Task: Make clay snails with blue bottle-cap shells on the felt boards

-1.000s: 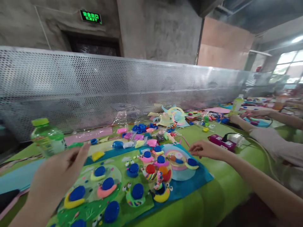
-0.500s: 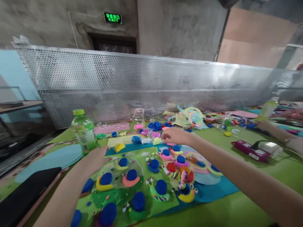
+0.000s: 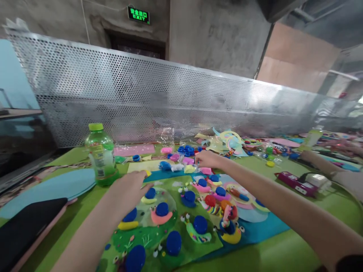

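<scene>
My left hand (image 3: 132,189) reaches over the left edge of the green picture sheet (image 3: 159,260), thumb and fingers apart. Its fingertips are at a yellow clay piece (image 3: 148,173), mostly covered by them. My right hand (image 3: 209,159) is beyond the sheet with fingers curled down among small clay packets; whatever they hold is hidden. Near it lie a purple packet (image 3: 188,161), a pale yellow piece (image 3: 189,169) and a pink piece (image 3: 206,170). Clay snails with blue bottle-cap-like shells (image 3: 200,224) cover the sheet, one pink snail (image 3: 161,214) near my left hand.
A green-capped bottle (image 3: 100,158) and a black phone (image 3: 34,230) stand and lie on the left. Blue rings (image 3: 186,150) and paper scraps (image 3: 231,139) lie along the perforated metal screen (image 3: 136,94). On the right are a purple box (image 3: 296,183) and another person's arm (image 3: 320,164).
My left hand has moved right and forward to the yellow clay piece, which it now mostly covers. My right hand stays among the packets, its fingers slightly shifted. The view has tilted a little.
</scene>
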Tool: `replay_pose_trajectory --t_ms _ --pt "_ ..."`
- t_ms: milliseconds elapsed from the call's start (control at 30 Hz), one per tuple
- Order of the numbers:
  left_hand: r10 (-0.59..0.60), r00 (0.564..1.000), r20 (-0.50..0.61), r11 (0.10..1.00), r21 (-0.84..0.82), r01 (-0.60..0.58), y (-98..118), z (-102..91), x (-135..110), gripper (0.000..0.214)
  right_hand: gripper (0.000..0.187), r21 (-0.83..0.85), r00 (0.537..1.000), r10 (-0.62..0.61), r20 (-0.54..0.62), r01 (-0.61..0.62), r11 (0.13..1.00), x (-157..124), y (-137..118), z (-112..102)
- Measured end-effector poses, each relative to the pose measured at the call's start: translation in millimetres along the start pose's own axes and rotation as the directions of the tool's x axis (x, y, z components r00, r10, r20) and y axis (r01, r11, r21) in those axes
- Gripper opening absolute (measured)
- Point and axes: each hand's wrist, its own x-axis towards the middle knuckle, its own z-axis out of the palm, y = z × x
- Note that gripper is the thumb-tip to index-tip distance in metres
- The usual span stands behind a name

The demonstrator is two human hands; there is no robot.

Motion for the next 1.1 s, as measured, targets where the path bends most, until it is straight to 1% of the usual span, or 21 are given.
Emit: replay_pose_trajectory --t_ms 133,200,267,367,400,467,533,567,600,667,733,800,833,900,967,1000,1100 --pt "0.102 0.995 -0.016 0.995 0.002 -0.102 18 3.8 -1 0.029 0.03 0.032 1.0 0.027 0.01 -0.027 0.999 -2 -7 3" --pt "0.15 0.988 -0.024 0.989 0.01 -0.15 23 4.3 -1 0.027 0.029 0.066 0.999 0.045 -0.01 -0.045 0.997 -2 -12 8" --pt "0.199 0.979 -0.055 0.98 0.024 -0.198 27 4.1 -1 0.025 0.026 0.12 0.996 0.074 -0.047 -0.067 0.99 -2 -13 8" --pt "0.261 0.951 -0.165 0.965 0.059 -0.255 32 4.9 -1 0.025 0.022 0.248 0.981 0.135 -0.137 -0.098 0.964 -3 -9 -4" --pt "0.285 0.934 -0.218 0.958 0.075 -0.275 35 5.8 -1 0.028 0.022 0.302 0.974 0.149 -0.171 -0.092 0.949 -5 -9 -11" --pt "0.342 0.88 -0.331 0.94 0.11 -0.323 40 8.4 -2 0.045 0.022 0.417 0.961 0.154 -0.231 -0.045 0.908 -12 -16 -26" --pt "0.401 0.81 -0.428 0.915 0.148 -0.375 45 11.4 -4 0.064 0.02 0.532 0.957 0.116 -0.267 0.046 0.845 -23 -32 -39" --pt "0.425 0.776 -0.466 0.904 0.164 -0.396 48 12.7 -5 0.07 0.017 0.588 0.957 0.085 -0.277 0.099 0.803 -29 -44 -45" --pt "0.444 0.747 -0.494 0.893 0.177 -0.413 51 13.6 -7 0.072 0.013 0.64 0.958 0.053 -0.28 0.146 0.755 -36 -57 -49" --pt "0.469 0.711 -0.523 0.878 0.19 -0.439 55 14.1 -11 0.072 0.011 0.721 0.954 0.016 -0.3 0.216 0.658 -49 -80 -54" --pt "0.477 0.7 -0.532 0.872 0.187 -0.452 58 12.7 -14 0.068 0.01 0.781 0.949 0.003 -0.314 0.257 0.57 -59 -96 -58" --pt "0.478 0.693 -0.54 0.87 0.18 -0.459 58 10.3 -16 0.063 0.009 0.828 0.956 -0.034 -0.291 0.27 0.491 -67 -100 -60" --pt "0.477 0.689 -0.546 0.869 0.177 -0.462 57 9.0 -17 0.061 0.01 0.863 0.963 -0.074 -0.258 0.264 0.43 -70 -99 -61" --pt "0.475 0.684 -0.554 0.869 0.171 -0.464 56 7.1 -17 0.055 0.012 0.934 0.97 -0.158 -0.185 0.223 0.28 -75 -92 -61" --pt "0.475 0.684 -0.553 0.867 0.164 -0.47 56 6.5 -17 0.055 0.01 0.973 0.974 -0.172 -0.147 0.174 0.155 -78 -85 -58" --pt "0.474 0.687 -0.551 0.867 0.157 -0.473 56 6.6 -18 0.056 0.009 0.979 0.978 -0.147 -0.145 0.163 0.123 -79 -83 -56" --pt "0.475 0.685 -0.552 0.863 0.138 -0.487 58 7.9 -19 0.058 0.005 0.979 0.984 -0.064 -0.166 0.172 0.11 -79 -84 -50"
